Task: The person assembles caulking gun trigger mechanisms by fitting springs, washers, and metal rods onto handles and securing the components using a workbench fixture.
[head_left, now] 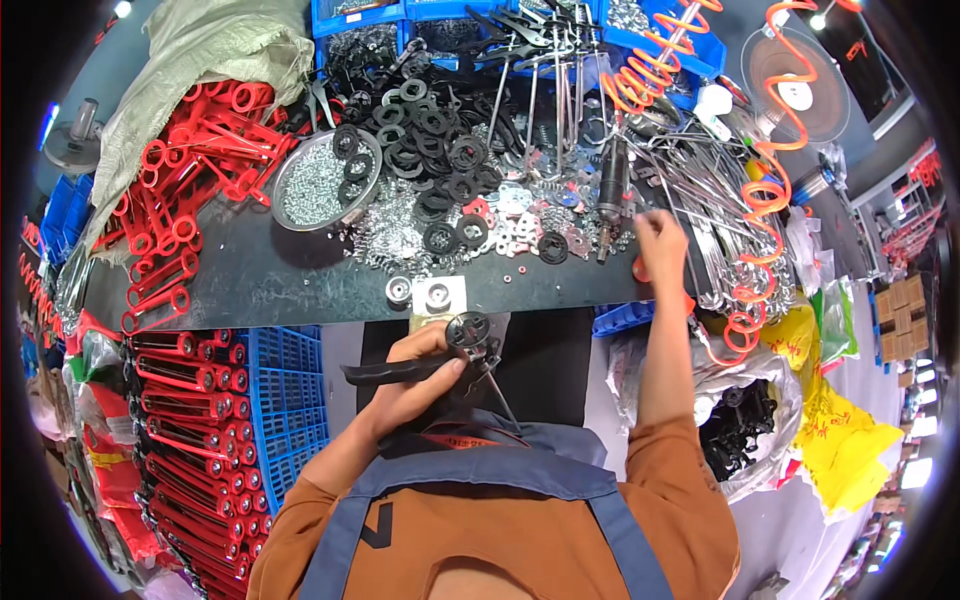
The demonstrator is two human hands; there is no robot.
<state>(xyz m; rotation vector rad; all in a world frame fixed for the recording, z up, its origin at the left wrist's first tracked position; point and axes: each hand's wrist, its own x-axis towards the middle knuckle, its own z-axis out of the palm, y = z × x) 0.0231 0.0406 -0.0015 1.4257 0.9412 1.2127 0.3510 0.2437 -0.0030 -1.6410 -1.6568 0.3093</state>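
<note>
One black-handled metal assembly with a round black head and thin rod [468, 332] is located at the near edge of the dark, flat counter [300, 285], held between the thumb and fingers of the left hand [402, 398]. The right hand [662, 243] is near a black cylindrical driver [612, 182]; its fingers are curled, and whether they pinch anything cannot be determined.

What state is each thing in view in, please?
Left hand: closed around a black-handled part
Black-handled part: held, handle pointing left
Right hand: fingers bent; whether holding anything is unclear
Round metal tray: filled with small metal pieces
Woven sack: open, red parts spilling out
Clear plastic bag: open, black parts inside
Black driver: tip down
Orange hose: coiled
</note>
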